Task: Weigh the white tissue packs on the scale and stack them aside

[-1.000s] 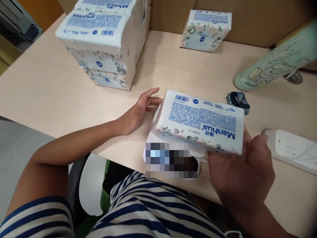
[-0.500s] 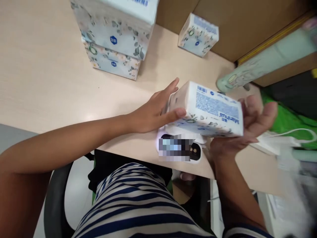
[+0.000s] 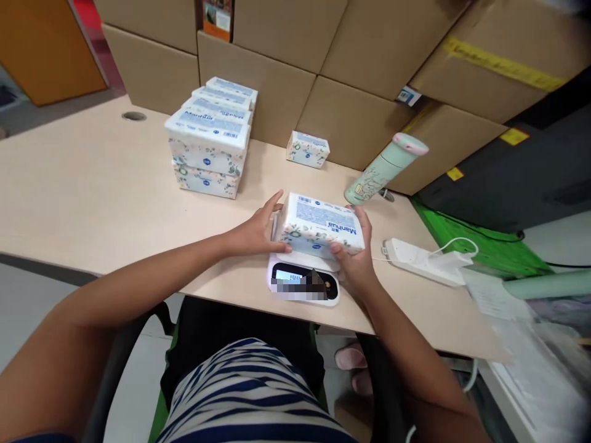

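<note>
A white tissue pack (image 3: 321,224) with blue print lies flat on a small white scale (image 3: 302,283) at the desk's near edge. My left hand (image 3: 258,231) grips the pack's left end, thumb on its front side and fingers behind. My right hand (image 3: 353,255) holds the pack's right end, fingers over the top corner. The scale's display shows below the pack.
A stack of tissue packs (image 3: 210,138) stands at the back left, and a single pack (image 3: 307,149) sits near the cardboard boxes (image 3: 295,74). A mint green bottle (image 3: 385,169) stands at right. A white power strip (image 3: 420,260) lies beside the scale. The wooden desk (image 3: 83,191) runs leftward.
The pack went from being held tilted in the air to lying flat on the scale, both hands still on its ends. The camera view pulled back and up.
</note>
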{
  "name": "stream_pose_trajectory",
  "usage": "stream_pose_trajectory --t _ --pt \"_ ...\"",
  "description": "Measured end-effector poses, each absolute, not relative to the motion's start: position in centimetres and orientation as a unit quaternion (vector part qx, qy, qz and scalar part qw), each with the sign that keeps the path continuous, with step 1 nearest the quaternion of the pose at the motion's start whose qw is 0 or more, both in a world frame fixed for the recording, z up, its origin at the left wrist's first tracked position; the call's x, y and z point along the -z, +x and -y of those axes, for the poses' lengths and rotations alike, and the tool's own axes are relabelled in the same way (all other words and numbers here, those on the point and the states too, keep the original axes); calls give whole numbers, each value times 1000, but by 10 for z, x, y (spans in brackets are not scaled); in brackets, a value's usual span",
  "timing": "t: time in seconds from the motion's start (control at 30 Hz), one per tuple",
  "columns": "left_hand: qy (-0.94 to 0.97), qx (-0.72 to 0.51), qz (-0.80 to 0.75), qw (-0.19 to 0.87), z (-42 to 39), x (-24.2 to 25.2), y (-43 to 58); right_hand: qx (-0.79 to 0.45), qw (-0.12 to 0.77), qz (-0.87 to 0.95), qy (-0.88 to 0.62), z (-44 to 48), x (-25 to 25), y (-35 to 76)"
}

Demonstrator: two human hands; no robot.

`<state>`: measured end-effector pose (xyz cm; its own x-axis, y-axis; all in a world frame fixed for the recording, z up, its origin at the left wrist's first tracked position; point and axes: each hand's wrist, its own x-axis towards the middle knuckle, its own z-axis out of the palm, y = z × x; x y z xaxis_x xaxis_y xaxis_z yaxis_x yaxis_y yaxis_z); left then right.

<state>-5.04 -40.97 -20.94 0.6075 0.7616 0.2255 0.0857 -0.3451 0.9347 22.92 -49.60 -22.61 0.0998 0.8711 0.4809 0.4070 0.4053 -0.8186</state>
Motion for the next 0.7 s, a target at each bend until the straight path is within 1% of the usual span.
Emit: stream_pose_trajectory --t 0.13,0.27,0.37,0.47,0.53,0.63,0.7 --pt "738 -313 -302 516 412 200 -54 -189 503 665 -519 499 217 230" --pt "736 -322 -294 518 418 186 -56 -204 454 697 -516 500 214 231" --pt "739 -335 -291 507 425 171 -59 -235 416 720 -503 500 214 232" --pt "758 -331 -300 475 434 154 -72 -245 395 743 -481 500 216 230" --pt "769 -332 -314 447 441 145 -91 -231 403 767 -442 500 219 227" --pt "766 -357 -349 405 452 140 -136 -180 446 795 -370 499 224 223" --pt "749 -382 -384 382 455 142 -170 -143 469 797 -354 498 227 223"
